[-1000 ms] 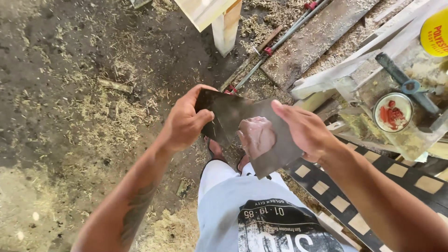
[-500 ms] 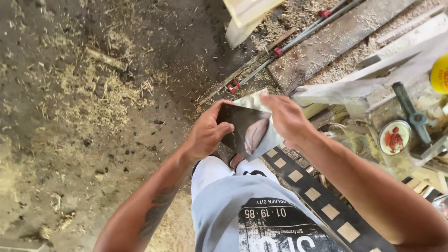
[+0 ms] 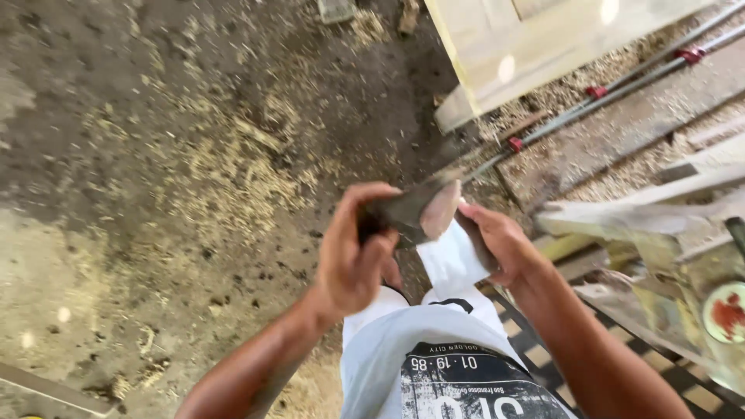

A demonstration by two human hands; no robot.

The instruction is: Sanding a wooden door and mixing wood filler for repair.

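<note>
Fingers [image 3: 371, 203] of left hand [image 3: 353, 256] and right hand [image 3: 500, 244] both clamped on dark, worn sandpaper sheet [image 3: 415, 213], folded, above sawdust-strewn floor [image 3: 155, 171].

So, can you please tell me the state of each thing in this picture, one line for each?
Left hand: closed on the sheet's left edge.
Right hand: gripping the sheet's right edge.
Sandpaper sheet: bent between both hands, dark side and pale side both showing.
Pipe clamps: lying on the boards.
Small round tin: open, red inside.
Floor: strewn with sawdust.
</note>
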